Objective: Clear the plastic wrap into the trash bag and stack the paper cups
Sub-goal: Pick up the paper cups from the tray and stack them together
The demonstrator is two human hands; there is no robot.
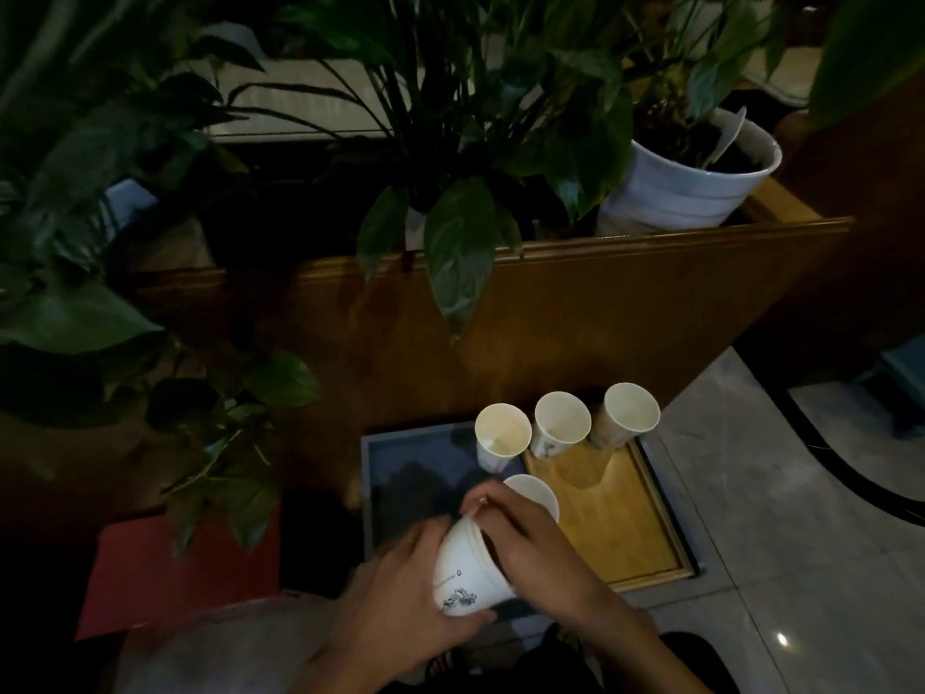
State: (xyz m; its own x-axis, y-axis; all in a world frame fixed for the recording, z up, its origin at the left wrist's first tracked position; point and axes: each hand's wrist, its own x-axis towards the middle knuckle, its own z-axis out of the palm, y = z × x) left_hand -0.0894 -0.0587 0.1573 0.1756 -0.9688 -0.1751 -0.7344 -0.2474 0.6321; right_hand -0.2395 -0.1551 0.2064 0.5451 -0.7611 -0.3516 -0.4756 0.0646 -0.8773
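left hand (400, 588) fingers curl round tilted paper cup (468, 573); right hand (530, 538) fingers pinch its rim.

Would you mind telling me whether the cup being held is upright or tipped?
Tipped. The held cup leans with its rim up and away, left hand gripping its base, right hand at its rim.

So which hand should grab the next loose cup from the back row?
Right. The left hand grips the held cup, while the right hand only pinches its rim and lies nearer the three standing cups.
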